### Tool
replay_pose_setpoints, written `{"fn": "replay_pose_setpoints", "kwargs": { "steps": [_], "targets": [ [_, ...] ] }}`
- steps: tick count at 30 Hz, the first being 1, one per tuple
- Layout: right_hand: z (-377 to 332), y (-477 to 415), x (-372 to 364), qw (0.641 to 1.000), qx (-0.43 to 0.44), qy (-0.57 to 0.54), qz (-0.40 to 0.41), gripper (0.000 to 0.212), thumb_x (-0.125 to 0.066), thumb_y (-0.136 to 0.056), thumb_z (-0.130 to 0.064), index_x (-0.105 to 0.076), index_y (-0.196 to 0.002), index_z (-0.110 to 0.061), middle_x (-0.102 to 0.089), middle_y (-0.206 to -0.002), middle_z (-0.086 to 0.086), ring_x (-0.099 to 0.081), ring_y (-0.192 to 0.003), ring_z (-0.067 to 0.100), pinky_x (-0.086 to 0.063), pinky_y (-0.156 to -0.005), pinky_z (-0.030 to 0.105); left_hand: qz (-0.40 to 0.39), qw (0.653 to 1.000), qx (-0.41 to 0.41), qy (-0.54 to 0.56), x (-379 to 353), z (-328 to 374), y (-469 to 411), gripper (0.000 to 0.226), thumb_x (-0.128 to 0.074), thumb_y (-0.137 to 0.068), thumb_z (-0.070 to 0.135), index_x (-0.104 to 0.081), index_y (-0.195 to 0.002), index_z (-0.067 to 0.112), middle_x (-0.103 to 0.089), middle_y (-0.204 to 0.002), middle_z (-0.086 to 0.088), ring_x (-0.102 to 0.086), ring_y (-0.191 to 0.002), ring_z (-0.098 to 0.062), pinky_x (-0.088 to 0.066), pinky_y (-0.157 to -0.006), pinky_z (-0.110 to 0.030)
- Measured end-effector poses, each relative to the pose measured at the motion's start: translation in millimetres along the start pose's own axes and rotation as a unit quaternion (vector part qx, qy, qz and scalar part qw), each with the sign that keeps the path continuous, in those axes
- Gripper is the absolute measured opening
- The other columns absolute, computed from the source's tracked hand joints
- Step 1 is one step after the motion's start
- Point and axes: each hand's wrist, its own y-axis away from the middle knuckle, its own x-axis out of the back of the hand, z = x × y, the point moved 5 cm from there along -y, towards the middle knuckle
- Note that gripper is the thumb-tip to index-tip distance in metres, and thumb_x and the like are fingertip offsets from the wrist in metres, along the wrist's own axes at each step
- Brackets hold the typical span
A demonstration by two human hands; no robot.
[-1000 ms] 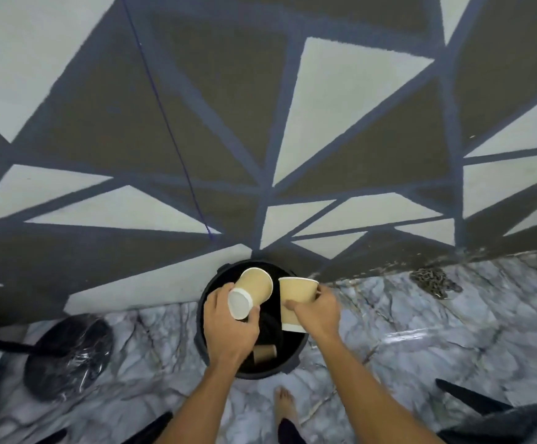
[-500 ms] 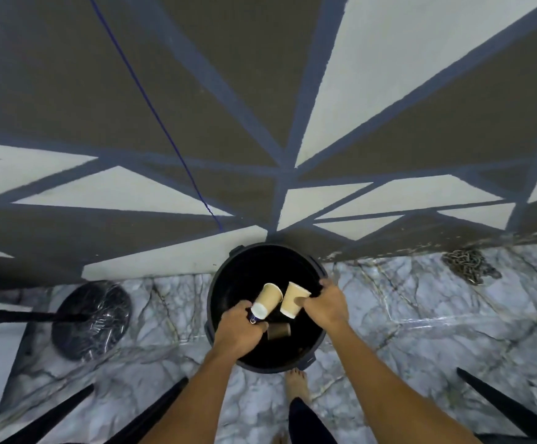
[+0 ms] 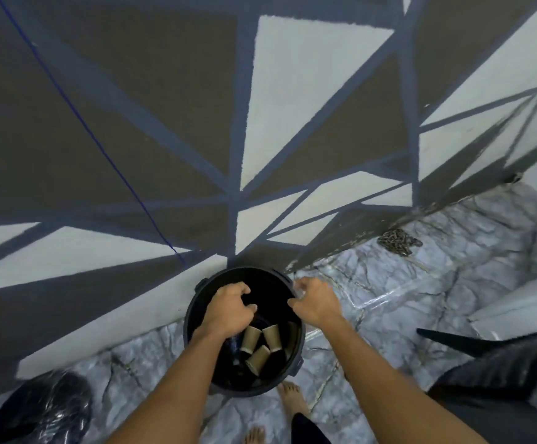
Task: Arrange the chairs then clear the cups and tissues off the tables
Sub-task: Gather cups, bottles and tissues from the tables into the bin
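Left hand (image 3: 228, 310) and right hand (image 3: 317, 304) hover empty, fingers loosely curled, above 3 cups (image 3: 258, 358) in bin (image 3: 244, 271).

Head view — one wide-angle camera worn high, facing steeply down into a black bin (image 3: 270, 283) close below; the patterned wall (image 3: 132, 123) fills the upper frame, the marble floor (image 3: 421, 299) the lower edge.

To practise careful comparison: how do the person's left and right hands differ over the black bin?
The left hand hovers over the black bin's opening, above the paper cups; the right hand is at its right rim. The left hand hides part of the inside; the right hand hides almost none. Both have loosely curled fingers and hold nothing.
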Motion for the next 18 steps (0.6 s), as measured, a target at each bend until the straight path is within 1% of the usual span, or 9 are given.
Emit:
{"fn": "replay_pose_setpoints", "kwargs": {
  "steps": [2,4,7,8,10,12,14,16,18],
  "targets": [
    [8.0,20.7,12.0,0.999,-0.003,0.036,0.031,0.034,-0.068,-0.081,-0.029,-0.065,-0.112,-0.016,-0.067,-0.107,0.005,-0.064,-0.101,0.027,-0.054,-0.082,0.035,0.0,0.998,-0.061,-0.025,-1.1,24.2,4.4,0.042,-0.073,-0.082,0.033,-0.064,-0.121,0.024,-0.062,-0.126,0.003,-0.058,-0.115,-0.017,-0.048,-0.1,-0.035],
    [19.7,41.3,24.6,0.997,-0.016,0.053,0.06,0.035,-0.065,-0.084,-0.03,-0.064,-0.116,-0.017,-0.067,-0.112,0.006,-0.063,-0.107,0.028,-0.051,-0.083,0.034,-0.019,0.993,-0.107,-0.044,-6.1,50.4,13.8,0.043,-0.072,-0.083,0.033,-0.063,-0.123,0.023,-0.061,-0.125,0.004,-0.057,-0.115,-0.017,-0.048,-0.1,-0.036],
    [44.8,76.1,48.2,0.993,-0.048,0.044,0.1,0.046,-0.065,-0.085,-0.034,-0.061,-0.128,-0.019,-0.065,-0.121,0.005,-0.06,-0.114,0.027,-0.049,-0.086,0.033,-0.046,0.982,-0.168,-0.072,-21.8,88.9,27.5,0.033,-0.069,-0.083,0.03,-0.064,-0.115,0.022,-0.061,-0.119,0.004,-0.058,-0.111,-0.019,-0.049,-0.096,-0.035],
    [59.6,90.7,58.2,0.99,-0.064,0.034,0.12,0.047,-0.065,-0.083,-0.033,-0.061,-0.127,-0.018,-0.065,-0.12,0.005,-0.06,-0.113,0.026,-0.05,-0.087,0.033,-0.056,0.976,-0.193,-0.08,-30.3,106.0,34.1,0.031,-0.068,-0.082,0.028,-0.065,-0.112,0.021,-0.062,-0.117,0.003,-0.059,-0.109,-0.02,-0.05,-0.095,-0.036],
    [92.0,123.4,74.9,0.983,-0.103,0.011,0.151,0.047,-0.065,-0.082,-0.031,-0.062,-0.126,-0.016,-0.065,-0.121,0.007,-0.06,-0.112,0.027,-0.052,-0.088,0.036,-0.083,0.964,-0.233,-0.101,-52.4,139.9,48.5,0.036,-0.068,-0.081,0.028,-0.065,-0.116,0.021,-0.062,-0.12,0.002,-0.059,-0.111,-0.021,-0.05,-0.096,-0.035],
    [127.7,159.7,88.4,0.973,-0.144,-0.01,0.178,0.052,-0.065,-0.082,-0.031,-0.059,-0.132,-0.018,-0.063,-0.127,0.005,-0.059,-0.115,0.025,-0.052,-0.09,0.036,-0.107,0.948,-0.273,-0.121,-78.1,176.2,68.6,0.044,-0.069,-0.081,0.03,-0.063,-0.124,0.023,-0.06,-0.128,0.002,-0.057,-0.117,-0.02,-0.048,-0.1,-0.035],
    [166.2,199.1,98.7,0.96,-0.186,-0.031,0.209,0.052,-0.064,-0.082,-0.03,-0.058,-0.133,-0.02,-0.061,-0.13,0.003,-0.058,-0.117,0.024,-0.05,-0.09,0.035,-0.135,0.929,-0.314,-0.139,-108.7,211.5,94.9,0.048,-0.069,-0.083,0.031,-0.06,-0.129,0.023,-0.058,-0.134,0.001,-0.055,-0.122,-0.019,-0.046,-0.103,-0.032],
    [205.2,241.5,105.1,0.944,-0.226,-0.055,0.236,0.047,-0.063,-0.081,-0.03,-0.062,-0.127,-0.02,-0.061,-0.128,0.003,-0.059,-0.114,0.025,-0.049,-0.088,0.035,-0.17,0.905,-0.355,-0.163,-145.6,242.6,123.9,0.051,-0.067,-0.083,0.03,-0.058,-0.132,0.021,-0.056,-0.137,0.0,-0.053,-0.126,-0.019,-0.043,-0.102,-0.03],
    [246.0,287.0,108.2,0.923,-0.264,-0.081,0.269,0.041,-0.065,-0.08,-0.031,-0.065,-0.119,-0.019,-0.064,-0.123,0.002,-0.061,-0.109,0.026,-0.052,-0.086,0.036,-0.207,0.877,-0.394,-0.183,-185.0,270.8,158.9,0.054,-0.064,-0.081,0.03,-0.056,-0.134,0.021,-0.054,-0.139,-0.002,-0.052,-0.126,-0.02,-0.043,-0.1,-0.03]
  ]
}}
